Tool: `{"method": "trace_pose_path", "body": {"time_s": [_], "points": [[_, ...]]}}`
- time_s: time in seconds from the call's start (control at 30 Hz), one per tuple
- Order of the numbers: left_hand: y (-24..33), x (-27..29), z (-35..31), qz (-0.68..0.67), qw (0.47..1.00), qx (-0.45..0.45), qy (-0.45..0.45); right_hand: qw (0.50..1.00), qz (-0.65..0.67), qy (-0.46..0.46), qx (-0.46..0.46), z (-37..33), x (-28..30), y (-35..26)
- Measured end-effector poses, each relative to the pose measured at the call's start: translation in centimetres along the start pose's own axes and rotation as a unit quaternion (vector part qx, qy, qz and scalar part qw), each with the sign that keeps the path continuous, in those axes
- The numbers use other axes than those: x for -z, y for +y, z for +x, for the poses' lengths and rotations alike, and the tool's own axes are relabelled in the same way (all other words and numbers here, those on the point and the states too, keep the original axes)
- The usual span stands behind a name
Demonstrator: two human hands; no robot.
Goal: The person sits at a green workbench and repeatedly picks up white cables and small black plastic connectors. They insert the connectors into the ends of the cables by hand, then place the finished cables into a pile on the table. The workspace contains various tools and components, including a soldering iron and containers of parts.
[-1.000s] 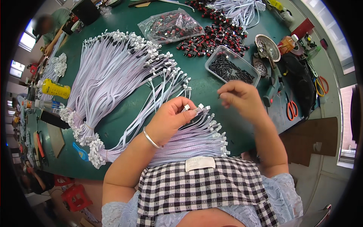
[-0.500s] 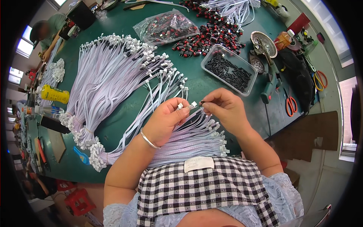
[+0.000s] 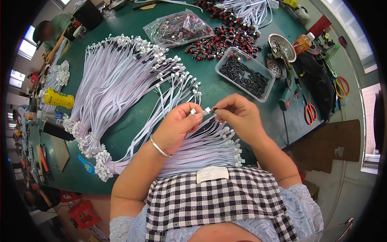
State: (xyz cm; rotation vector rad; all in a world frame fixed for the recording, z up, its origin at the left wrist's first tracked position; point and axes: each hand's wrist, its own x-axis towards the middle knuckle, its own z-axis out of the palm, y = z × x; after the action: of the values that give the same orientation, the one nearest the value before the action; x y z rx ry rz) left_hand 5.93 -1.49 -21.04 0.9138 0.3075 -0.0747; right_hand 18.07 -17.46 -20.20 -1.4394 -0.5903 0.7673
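Note:
My left hand (image 3: pixel 181 123) pinches a white ribbon cable near its end; two small white connectors (image 3: pixel 207 110) stick out past the thumb. Close beside it, my right hand (image 3: pixel 240 115) has thumb and forefinger pressed together on a small dark piece (image 3: pixel 214 109), too small to make out fully, right by the connector. Beneath both hands spreads a bundle of white ribbon cables (image 3: pixel 205 147) with white connectors at the ends. A larger bundle of similar cables (image 3: pixel 117 80) fans out to the left. Beyond my right hand stands a clear plastic box (image 3: pixel 264 99) of short black tubes (image 3: pixel 244 76).
Red-and-black small parts (image 3: pixel 225 42) lie heaped at the back, with a plastic bag (image 3: pixel 177 28) of more beside them. To the right are a green glue gun (image 3: pixel 289 94), a metal bowl (image 3: pixel 288 50) and orange-handled scissors (image 3: pixel 310 113). Another person (image 3: pixel 54 30) sits far left.
Both hands keep almost the same pose and place. The dark piece in my right fingers sits slightly nearer to the white connector; the view has shifted a little.

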Motion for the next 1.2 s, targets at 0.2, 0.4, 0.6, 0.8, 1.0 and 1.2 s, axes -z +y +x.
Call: {"method": "trace_pose_path", "body": {"time_s": [0.2,0.4,0.6,0.8,1.0,1.2], "points": [[0.06,0.02,-0.04,-0.004,1.0,-0.002,0.006,1.0,0.005,-0.001,0.019,-0.03,-0.01,0.36],[-0.02,0.11,0.0,0.003,1.0,-0.004,0.003,1.0,0.0,0.005,0.022,0.1,-0.09,0.41],[-0.12,-0.05,0.01,-0.003,1.0,-0.01,0.014,1.0,-0.004,-0.004,0.02,0.0,-0.31,0.49],[-0.05,-0.18,-0.04,0.015,1.0,-0.007,0.026,0.999,-0.001,-0.025,0.026,-0.11,-0.3,0.52],[-0.22,0.06,0.0,0.015,1.0,-0.014,0.023,0.997,-0.057,-0.02,0.044,-0.16,-0.32,0.89],[-0.12,0.12,-0.07,0.012,1.0,-0.007,0.018,0.999,-0.043,-0.001,0.021,-0.15,-0.82,0.6]]}}
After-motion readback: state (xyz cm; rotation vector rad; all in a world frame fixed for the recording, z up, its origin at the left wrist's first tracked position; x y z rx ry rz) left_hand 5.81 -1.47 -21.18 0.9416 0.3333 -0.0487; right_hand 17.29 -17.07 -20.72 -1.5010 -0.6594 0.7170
